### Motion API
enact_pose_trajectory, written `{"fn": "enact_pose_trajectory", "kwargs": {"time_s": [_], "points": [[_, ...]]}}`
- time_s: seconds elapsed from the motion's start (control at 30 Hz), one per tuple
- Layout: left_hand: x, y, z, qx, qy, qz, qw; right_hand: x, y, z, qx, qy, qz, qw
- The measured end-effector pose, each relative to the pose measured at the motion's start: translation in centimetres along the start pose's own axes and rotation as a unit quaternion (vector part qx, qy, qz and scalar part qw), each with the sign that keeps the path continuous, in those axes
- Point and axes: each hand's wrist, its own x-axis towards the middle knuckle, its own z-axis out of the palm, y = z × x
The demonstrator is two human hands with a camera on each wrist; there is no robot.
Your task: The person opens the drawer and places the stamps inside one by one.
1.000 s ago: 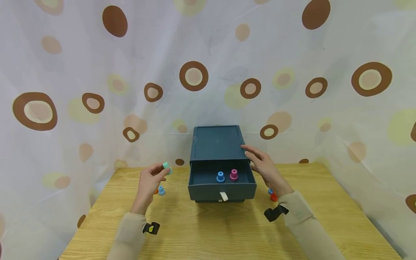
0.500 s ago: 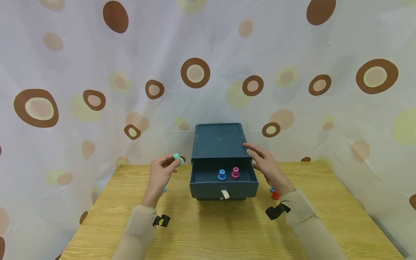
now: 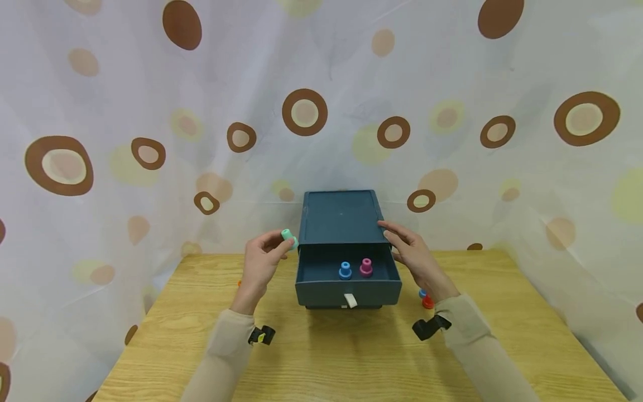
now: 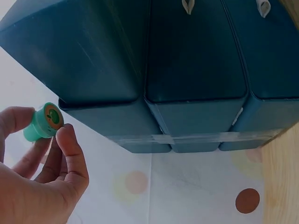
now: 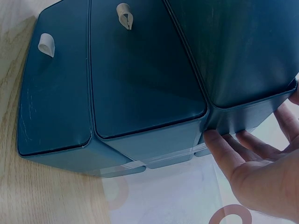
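Note:
A mint-green toy stamp is pinched between the thumb and fingers of my left hand, in the air beside the cabinet's left side. In the left wrist view the stamp's round end shows an apple picture. The dark blue drawer cabinet has its top drawer pulled out, with a white pull tab. Inside that drawer stand a blue stamp and a magenta stamp. My right hand rests with extended fingers against the cabinet's upper right side; the right wrist view shows its fingertips touching there.
On the wooden table, a blue stamp and a red stamp lie right of the cabinet, partly behind my right wrist. A bit of an orange thing shows beside my left wrist. A patterned sheet hangs behind.
My left hand has moved right and slightly up with the mint-green stamp, nearing the cabinet. My right hand stays at the cabinet's side. The view has shifted a little.

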Motion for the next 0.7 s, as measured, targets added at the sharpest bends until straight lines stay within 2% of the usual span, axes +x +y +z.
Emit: {"fn": "enact_pose_trajectory", "kwargs": {"time_s": [0.23, 0.43, 0.6, 0.7], "points": [[0.0, 0.7, 0.7, -0.001, -0.019, 0.018, 0.9997, 0.0, 0.0, 0.1, 0.002, -0.004, -0.002, 1.0000], [0.0, 1.0, 1.0, 0.019, -0.039, 0.040, 0.9983, 0.0, 0.1, 0.1, 0.006, -0.002, -0.003, 1.0000], [-0.1, 1.5, 1.2, 0.042, -0.076, 0.065, 0.9941, 0.0, 0.2, 0.1, 0.002, 0.000, -0.003, 1.0000], [0.0, 1.7, 1.5, 0.076, -0.094, 0.087, 0.9889, 0.1, 0.2, 0.1, 0.002, 0.000, -0.003, 1.0000]]}}
